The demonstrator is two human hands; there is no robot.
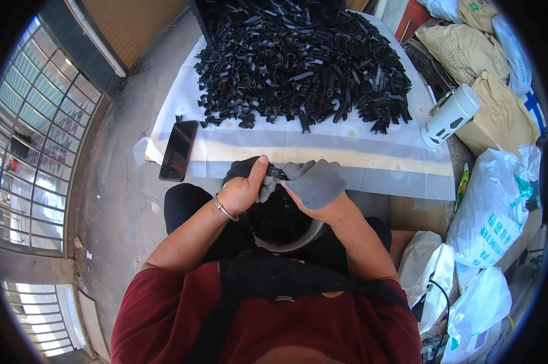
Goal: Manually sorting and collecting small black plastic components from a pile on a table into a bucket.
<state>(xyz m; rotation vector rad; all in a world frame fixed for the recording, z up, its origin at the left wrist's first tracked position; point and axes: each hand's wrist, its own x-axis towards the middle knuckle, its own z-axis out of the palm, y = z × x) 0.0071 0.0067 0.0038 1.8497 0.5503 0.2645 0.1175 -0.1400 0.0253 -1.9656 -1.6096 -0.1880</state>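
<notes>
So both gloved hands, left hand [245,187] and right hand [317,185], pinch one small black clip [277,173] over a part-filled bowl [298,244], I think, with the heap of clips [301,64] on the table mostly untouched.

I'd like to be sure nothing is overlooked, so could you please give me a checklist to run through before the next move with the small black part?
1. Small black part held by both hands: ok.
2. Left hand pinching it, thumb on top: ok.
3. Right hand gloved: ok.
4. Bowl directly beneath hands: ok.
5. Pile of black parts on the table: ok.
6. Part seated correctly between fingers: cannot tell.
</notes>
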